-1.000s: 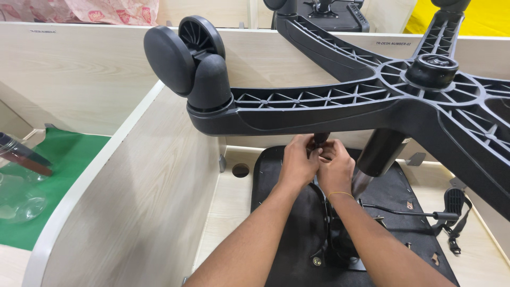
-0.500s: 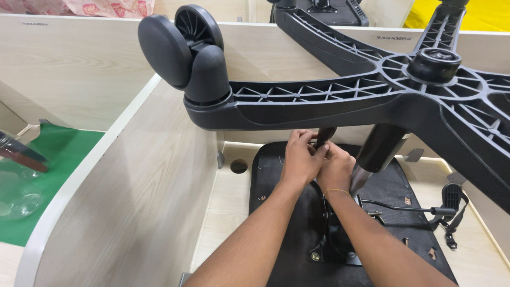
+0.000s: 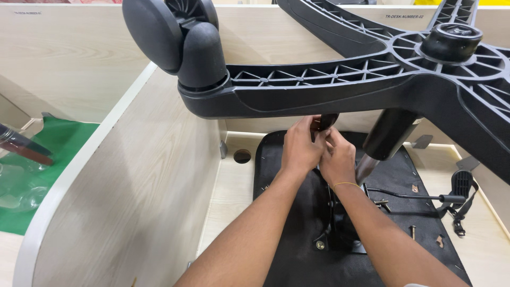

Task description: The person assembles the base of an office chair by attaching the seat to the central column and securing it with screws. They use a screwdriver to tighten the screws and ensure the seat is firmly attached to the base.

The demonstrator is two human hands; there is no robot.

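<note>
Beneath the chair base arm, the left hand and right hand were both closed around a small black knob, directly above the upturned seat.

Both bare forearms rise from the bottom edge and converge just below the black chair-base arm. The left hand is raised with its back to the camera, fingers curled upward under that arm. The right hand sits touching it, slightly lower, fingers bent inward. They seem pinched closed, though the fingertips are partly hidden.
</note>
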